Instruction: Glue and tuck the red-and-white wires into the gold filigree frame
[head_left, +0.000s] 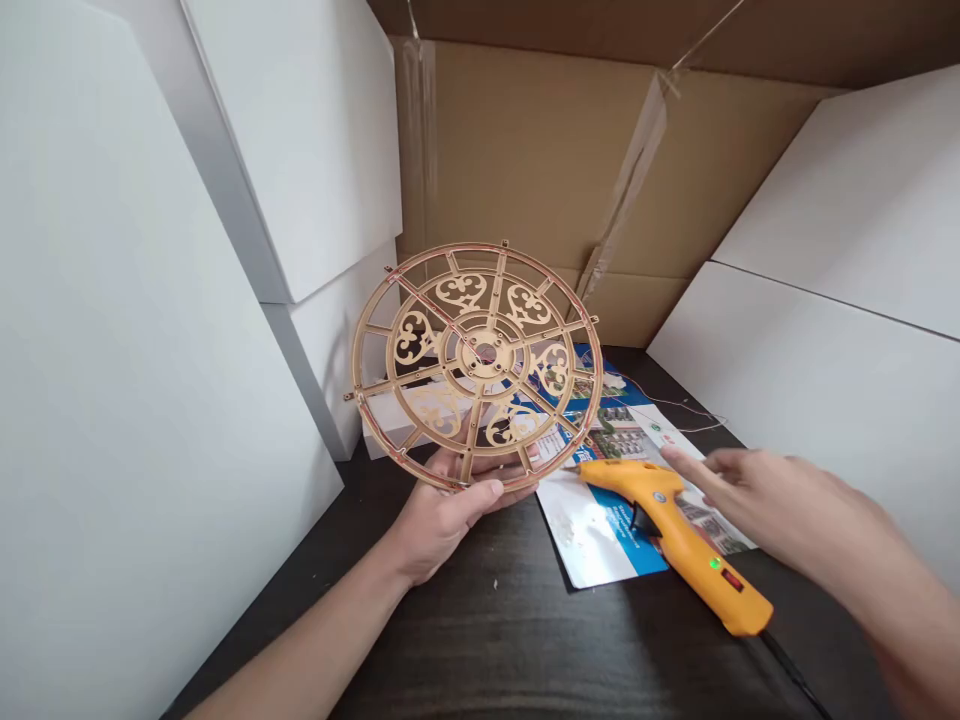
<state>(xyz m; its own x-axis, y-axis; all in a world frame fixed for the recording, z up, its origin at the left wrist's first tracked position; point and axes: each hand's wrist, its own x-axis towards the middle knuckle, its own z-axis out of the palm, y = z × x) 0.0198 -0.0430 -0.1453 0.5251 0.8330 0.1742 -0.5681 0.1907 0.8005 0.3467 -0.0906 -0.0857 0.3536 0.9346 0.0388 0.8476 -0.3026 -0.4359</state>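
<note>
My left hand (450, 515) grips the lower rim of a round, gold-coloured openwork frame (506, 357), thumb in front and fingers behind. The frame is held up, facing me, with spokes, heart-shaped scrollwork and small tabs round its edge. A thin reddish wire or strip runs along parts of the rim and down one spoke to the hub. A yellow glue gun (686, 535) lies on its side, its nozzle close to the frame's lower right and a green light lit on its handle. Just above the gun is my right hand (780, 495), slightly blurred, holding nothing, with a finger stretched out leftward.
Under the gun lie printed brochures (592, 550) on the dark table (465, 640). Thin wire (679, 402) loops behind them. White panels (127, 350) stand left and right, and taped cardboard (525, 150) closes the back. The gun's black cord (795, 675) leaves at lower right.
</note>
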